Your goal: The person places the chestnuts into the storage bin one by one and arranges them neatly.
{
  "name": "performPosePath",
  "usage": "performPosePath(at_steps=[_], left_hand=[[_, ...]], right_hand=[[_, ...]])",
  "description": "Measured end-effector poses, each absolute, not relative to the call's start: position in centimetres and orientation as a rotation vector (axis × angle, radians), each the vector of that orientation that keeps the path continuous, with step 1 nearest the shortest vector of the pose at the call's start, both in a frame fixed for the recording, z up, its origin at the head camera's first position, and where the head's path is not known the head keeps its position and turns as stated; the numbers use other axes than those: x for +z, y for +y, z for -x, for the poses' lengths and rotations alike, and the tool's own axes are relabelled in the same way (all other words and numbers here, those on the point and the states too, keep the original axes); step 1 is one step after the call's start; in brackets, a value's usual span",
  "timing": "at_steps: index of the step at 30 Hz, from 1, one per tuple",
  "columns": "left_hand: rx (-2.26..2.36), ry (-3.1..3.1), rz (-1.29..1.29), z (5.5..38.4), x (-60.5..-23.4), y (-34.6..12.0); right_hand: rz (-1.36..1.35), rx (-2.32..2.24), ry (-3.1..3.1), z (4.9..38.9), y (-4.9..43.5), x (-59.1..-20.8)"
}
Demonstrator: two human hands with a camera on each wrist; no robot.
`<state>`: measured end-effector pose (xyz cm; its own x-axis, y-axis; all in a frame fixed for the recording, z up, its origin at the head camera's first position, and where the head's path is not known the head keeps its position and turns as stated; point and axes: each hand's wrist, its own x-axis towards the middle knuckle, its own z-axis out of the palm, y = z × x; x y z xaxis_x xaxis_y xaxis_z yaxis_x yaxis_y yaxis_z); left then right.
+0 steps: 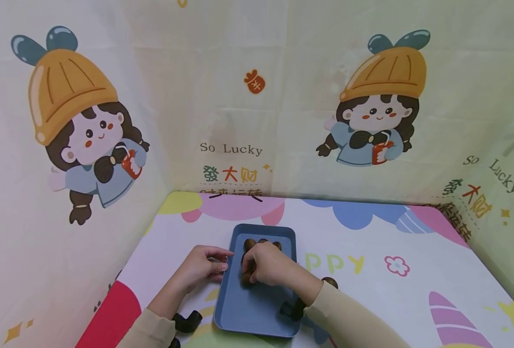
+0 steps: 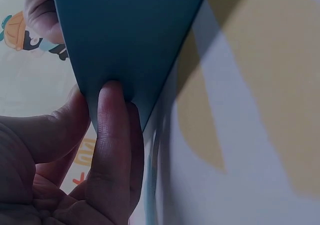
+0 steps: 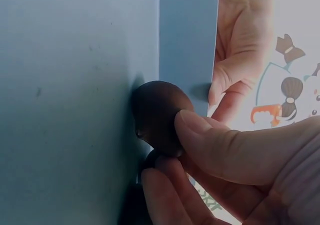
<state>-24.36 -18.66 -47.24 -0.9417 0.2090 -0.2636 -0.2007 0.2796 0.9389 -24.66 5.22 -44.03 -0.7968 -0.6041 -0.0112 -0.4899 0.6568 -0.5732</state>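
A blue-grey rectangular tray [image 1: 257,316] lies lengthwise on the table. My right hand [image 1: 266,263] reaches over it and pinches a dark brown chestnut [image 3: 160,110] between thumb and fingers, close to the tray's left wall. Several more chestnuts [image 1: 249,244] sit together in the far half of the tray, partly hidden behind this hand. Along the outside of the left wall, my left hand [image 1: 200,266] touches the tray with fairly straight fingers [image 2: 111,130], the thumb near the rim.
Another chestnut [image 1: 329,281] shows beside the right forearm, right of the tray. Black wrist-camera pieces [image 1: 188,321] stick out at both cuffs. The table has a printed cartoon cover [image 1: 361,309], and a patterned cloth backdrop [image 1: 292,96] stands behind and at the sides.
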Motion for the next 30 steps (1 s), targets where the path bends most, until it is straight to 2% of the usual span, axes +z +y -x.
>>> performPosePath(at_steps=[30], left_hand=[[1.701,2.214,-0.012,24.3,-47.2,-18.6]], right_hand=[[0.822,-0.925,2.676,25.8,6.9,-42.5]])
